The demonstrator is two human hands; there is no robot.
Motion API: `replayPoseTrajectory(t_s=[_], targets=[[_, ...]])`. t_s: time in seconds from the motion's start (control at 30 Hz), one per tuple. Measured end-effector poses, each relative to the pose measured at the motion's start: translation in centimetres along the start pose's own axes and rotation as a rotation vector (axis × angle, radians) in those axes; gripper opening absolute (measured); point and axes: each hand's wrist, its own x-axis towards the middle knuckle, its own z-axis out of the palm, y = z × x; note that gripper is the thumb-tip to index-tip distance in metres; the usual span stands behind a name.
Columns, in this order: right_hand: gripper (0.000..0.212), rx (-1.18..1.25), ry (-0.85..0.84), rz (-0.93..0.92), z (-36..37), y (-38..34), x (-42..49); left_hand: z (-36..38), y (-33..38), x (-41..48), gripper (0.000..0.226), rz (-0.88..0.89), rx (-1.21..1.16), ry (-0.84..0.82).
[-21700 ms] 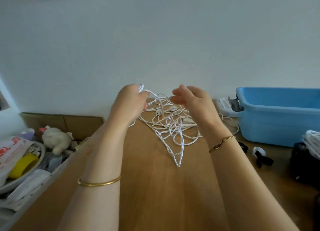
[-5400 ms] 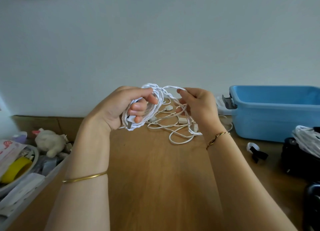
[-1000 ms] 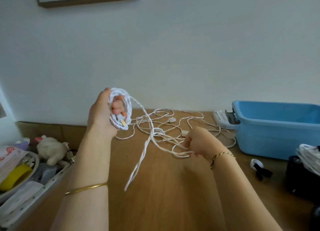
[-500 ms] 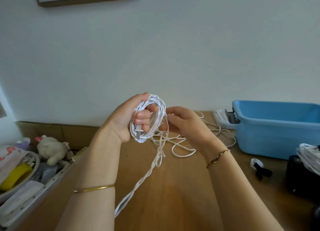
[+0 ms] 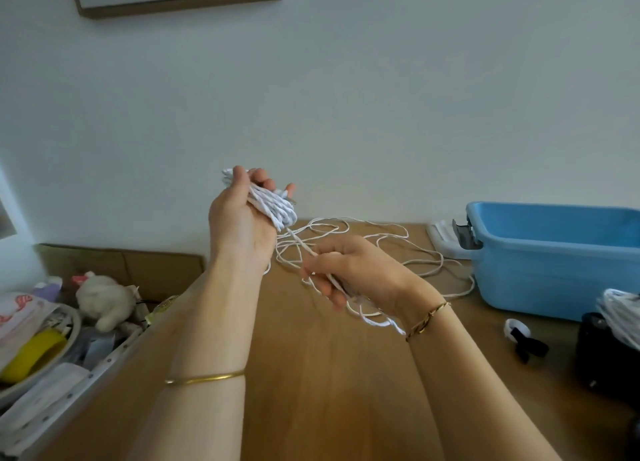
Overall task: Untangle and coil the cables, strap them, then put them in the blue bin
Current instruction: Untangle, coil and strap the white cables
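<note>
Left hand (image 5: 242,218): raised above the far part of the table, fingers curled round the coil (image 5: 273,206), thumb across its top.
Right hand (image 5: 349,270): lower and just right of the left, fingers curled, gripping the strand (image 5: 297,241) that runs down from the coil.
Strand: taut between the two hands; its tail comes out of the right fist as a small loop by the wrist.
Coil: several turns of white twisted cable, packed tight, held clear of the table.
Loose cable (image 5: 388,244): thin white loops spread over the far table behind the right hand, reaching to the bin's left wall.
Bin (image 5: 554,256): blue plastic, rectangular, open-topped, far right on the table, with a grey latch on its left end.
Table (image 5: 329,384): smooth brown wood.
Strap (image 5: 523,339): black and white, lying on the table near the bin's front, apart from both hands.
Black object (image 5: 602,363): at the right edge, with a white cable bundle (image 5: 620,313) on top; what it is cannot be told.
Left clutter: a cream plush toy (image 5: 104,298) and a yellow tape roll (image 5: 31,353), beside the table's left edge.
Wrists: a plain gold bangle (image 5: 204,379) on the left, a gold chain bracelet (image 5: 427,320) on the right.
Wall: pale, with a wood-edged frame (image 5: 180,1) at the top left.
</note>
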Motion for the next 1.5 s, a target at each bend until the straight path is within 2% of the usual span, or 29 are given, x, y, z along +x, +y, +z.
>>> replayPoseTrajectory(t_s=[0.07, 0.13, 0.2, 0.23, 0.3, 0.4, 0.47, 0.53, 0.63, 0.7, 0.77, 0.9, 0.93, 0.97, 1.03, 1.1, 1.13, 1.2, 1.27, 1.37, 1.43, 1.5], targets=[[0.013, -0.041, -0.032, 0.034, 0.2, -0.6, -0.4, 0.0, -0.5, -0.1, 0.028, 0.170, 0.242, 0.051], [0.016, -0.075, -0.057, 0.062, 0.5, -1.1, -0.6, -0.6, -1.0, -0.2, 0.028, 0.369, 0.622, 0.066], [0.017, -0.127, -0.036, 0.057, 0.1, -1.5, -0.7, -1.7, -1.4, -0.1, 0.021, 0.529, 1.069, -0.002], [0.019, -0.158, 0.007, 0.044, -0.3, -1.7, -0.8, -2.2, -1.3, 0.0, 0.016, 0.542, 1.237, -0.048], [0.021, -0.190, 0.138, 0.008, -1.3, -1.9, -1.0, -2.4, -1.0, -0.1, 0.011, 0.410, 1.449, -0.168], [0.028, -0.147, 0.303, -0.022, -2.2, -1.5, -1.0, -1.6, -0.9, -1.0, 0.017, 0.150, 1.688, -0.387], [0.030, -0.090, 0.374, -0.018, -2.3, -1.1, -0.8, -0.8, -0.5, -1.8, 0.022, 0.016, 1.686, -0.442], [0.024, -0.039, 0.427, -0.013, -2.4, -0.7, -0.7, -0.5, 0.1, -2.2, 0.036, -0.126, 1.594, -0.481], [0.022, -0.035, 0.522, 0.003, -3.0, 0.1, -0.2, -0.6, 0.6, -2.1, 0.056, -0.156, 1.758, -0.588], [0.022, -0.060, 0.566, 0.026, -3.2, 0.8, 0.1, -0.9, 0.4, -2.0, 0.050, -0.169, 1.908, -0.605], [0.023, -0.030, 0.622, 0.056, -3.6, 1.5, 0.2, -0.9, 0.3, -1.9, 0.040, -0.212, 1.948, -0.589], [0.023, 0.086, 0.733, 0.153, -3.9, 3.0, 0.4, -0.7, 0.6, -1.7, 0.019, -0.039, 1.952, -0.515], [0.024, 0.073, 0.755, 0.191, -4.0, 3.3, 0.4, -0.5, 1.0, -1.7, 0.019, 0.019, 1.929, -0.471], [0.026, 0.055, 0.776, 0.226, -4.4, 3.6, 0.3, -0.3, 1.4, -1.7, 0.029, 0.068, 1.915, -0.404], [0.028, 0.043, 0.794, 0.309, -5.4, 4.1, -0.2, -0.4, 2.7, -1.6, 0.037, 0.220, 1.916, -0.207], [0.025, -0.078, 0.746, 0.396, -6.0, 4.7, -0.7, -0.6, 4.3, -1.4, 0.029, 0.377, 1.911, 0.004], [0.023, -0.194, 0.697, 0.420, -6.0, 4.9, -0.7, -0.7, 4.8, -1.2, 0.026, 0.416, 1.902, 0.053], [0.019, -0.364, 0.575, 0.445, -5.4, 5.1, -0.2, -0.7, 4.7, -1.1, 0.025, 0.405, 1.901, -0.019], [0.020, -0.457, 0.447, 0.423, -4.4, 4.9, 0.3, -0.6, 3.6, -1.2, 0.029, 0.322, 1.907, -0.168], [0.029, -0.602, 0.298, 0.290, -3.2, 3.6, 0.7, -0.4, 1.8, -1.3, 0.030, 0.206, 1.987, -0.295], [0.041, -0.564, 0.220, 0.139, -2.5, 2.2, 0.4, -0.2, 1.0, -1.3, 0.025, 0.162, 2.000, -0.325], [0.045, -0.374, 0.162, -0.031, -1.8, 0.8, 0.1, -0.1, 0.7, -1.4, 0.024, 0.152, 2.006, -0.341]])
